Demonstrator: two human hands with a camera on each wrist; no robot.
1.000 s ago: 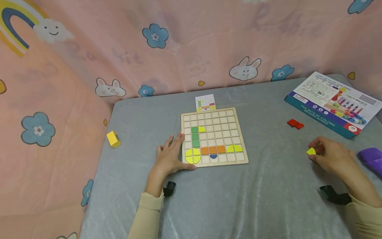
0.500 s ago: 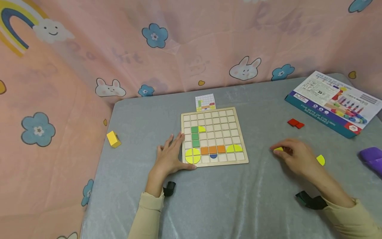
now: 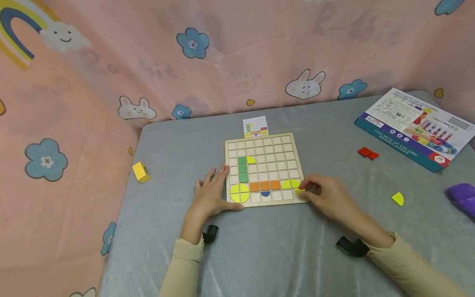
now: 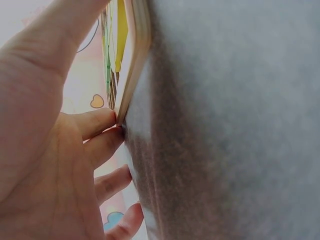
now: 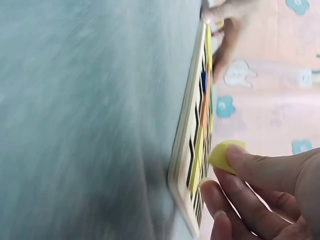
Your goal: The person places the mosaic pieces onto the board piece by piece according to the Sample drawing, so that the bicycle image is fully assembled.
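Observation:
On the cloth lies a wooden grid board (image 3: 274, 203) holding green, orange, yellow and blue tiles. My left hand (image 3: 209, 190) touches its left edge with extended fingers, the thumb resting along the front edge near the corner. Between thumb and finger, my right hand (image 3: 330, 196) pinches a yellow quarter-circle tile (image 5: 225, 156) over the board's front right corner. Right beside that hand, two yellow tiles (image 3: 286, 184) form a half-disc in the grid. Another yellow quarter-circle tile (image 3: 398, 199) lies loose on the cloth farther right.
A small pattern card (image 3: 255, 126) sits behind the board. Two red tiles (image 3: 368, 153) lie to the right, before a large printed box (image 3: 415, 128). A purple object (image 3: 462, 196) is at the right edge, a yellow block (image 3: 141, 173) at the left.
My right hand has moved left from the loose yellow tiles to the board, carrying one of them and leaving the other on the cloth. The left hand stays put.

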